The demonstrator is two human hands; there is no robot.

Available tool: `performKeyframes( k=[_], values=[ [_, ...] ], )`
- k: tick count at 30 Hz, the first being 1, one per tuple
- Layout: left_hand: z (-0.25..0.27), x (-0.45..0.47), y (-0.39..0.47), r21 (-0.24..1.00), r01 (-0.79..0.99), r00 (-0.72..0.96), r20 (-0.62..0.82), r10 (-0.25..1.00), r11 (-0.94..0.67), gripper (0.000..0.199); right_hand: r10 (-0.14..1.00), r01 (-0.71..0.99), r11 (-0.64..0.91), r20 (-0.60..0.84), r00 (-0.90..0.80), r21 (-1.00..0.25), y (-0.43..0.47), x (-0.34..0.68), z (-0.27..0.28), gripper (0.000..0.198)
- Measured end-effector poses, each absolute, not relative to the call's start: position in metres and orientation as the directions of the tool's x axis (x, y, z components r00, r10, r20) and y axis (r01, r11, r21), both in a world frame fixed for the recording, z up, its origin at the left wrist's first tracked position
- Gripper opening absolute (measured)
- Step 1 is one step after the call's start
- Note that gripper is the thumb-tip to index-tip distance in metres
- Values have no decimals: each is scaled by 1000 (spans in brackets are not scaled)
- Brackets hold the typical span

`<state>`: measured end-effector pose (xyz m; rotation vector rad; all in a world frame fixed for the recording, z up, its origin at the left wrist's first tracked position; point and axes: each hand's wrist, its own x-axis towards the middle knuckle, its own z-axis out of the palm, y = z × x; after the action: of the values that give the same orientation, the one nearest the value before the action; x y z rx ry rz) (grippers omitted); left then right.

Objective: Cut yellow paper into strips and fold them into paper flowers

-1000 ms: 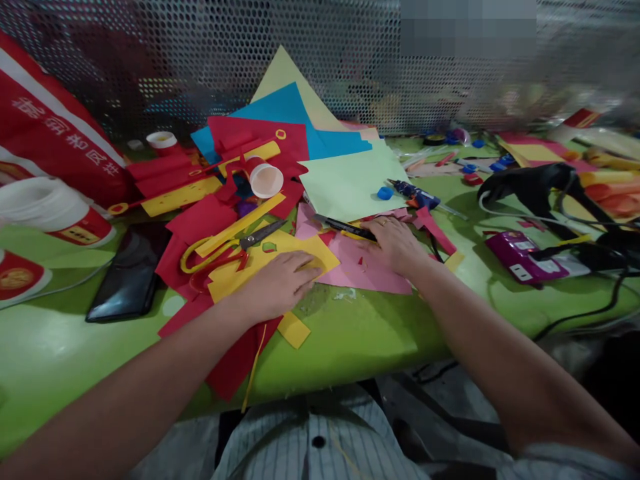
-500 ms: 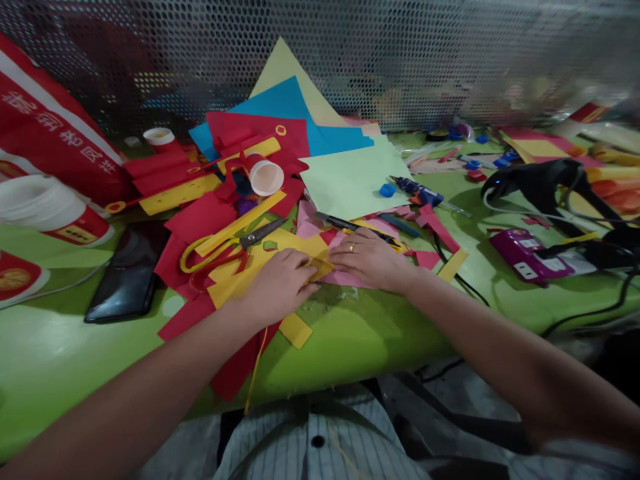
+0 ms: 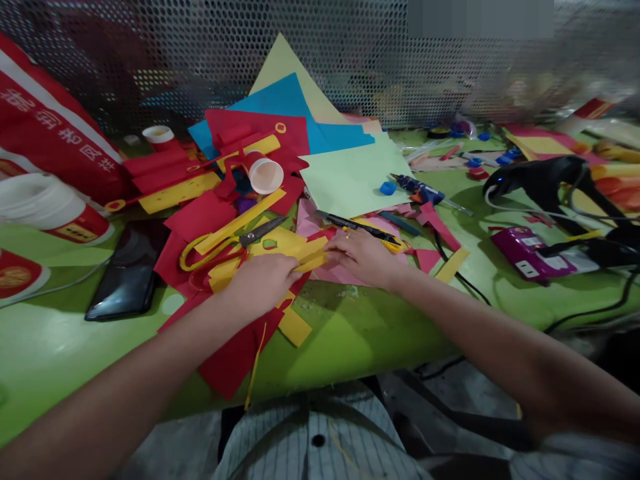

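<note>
Between my hands, over the table's front, is a folded yellow paper strip (image 3: pixel 313 257). My left hand (image 3: pixel 265 281) is closed on its left end. My right hand (image 3: pixel 367 260), with a ring on one finger, pinches the right end. Scissors (image 3: pixel 261 231) with yellow and red handles lie just beyond my left hand, on yellow and red paper. A utility knife (image 3: pixel 345 223) with a dark body and yellow parts lies right behind my right hand, on pink paper scraps (image 3: pixel 307 220). Red paper (image 3: pixel 227 363) hangs toward the table edge under my left wrist.
Sheets of blue paper (image 3: pixel 283 100) and pale green paper (image 3: pixel 355 173) lean toward the perforated metal screen (image 3: pixel 200 73). At left are a black phone (image 3: pixel 125 273) and stacked paper cups (image 3: pixel 55 210). At right are a blue glue gun (image 3: pixel 419 189) and a purple power socket (image 3: pixel 531 253) with cables.
The yellow paper between my hands has gone from lying flat to a narrow folded strip. My left hand has turned and its fingers have closed; my right fingers have curled into a pinch.
</note>
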<state>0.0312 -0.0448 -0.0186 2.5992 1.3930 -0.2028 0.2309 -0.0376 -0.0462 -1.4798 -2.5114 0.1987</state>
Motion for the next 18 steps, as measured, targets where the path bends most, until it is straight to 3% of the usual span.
performKeyframes(
  k=[6,13,18],
  values=[
    [-18,12,-39,113,896,444,-218,869,-429,32,936,898,344,24,-352,-273,-32,218,-43,22],
    [-28,2,-50,-70,926,355,-178,918,-371,33,944,891,327,65,-323,-314,-31,218,-53,18],
    [-33,4,-56,-181,894,392,-128,911,-411,42,943,892,333,130,-307,-306,-32,218,-60,17]
  ],
)
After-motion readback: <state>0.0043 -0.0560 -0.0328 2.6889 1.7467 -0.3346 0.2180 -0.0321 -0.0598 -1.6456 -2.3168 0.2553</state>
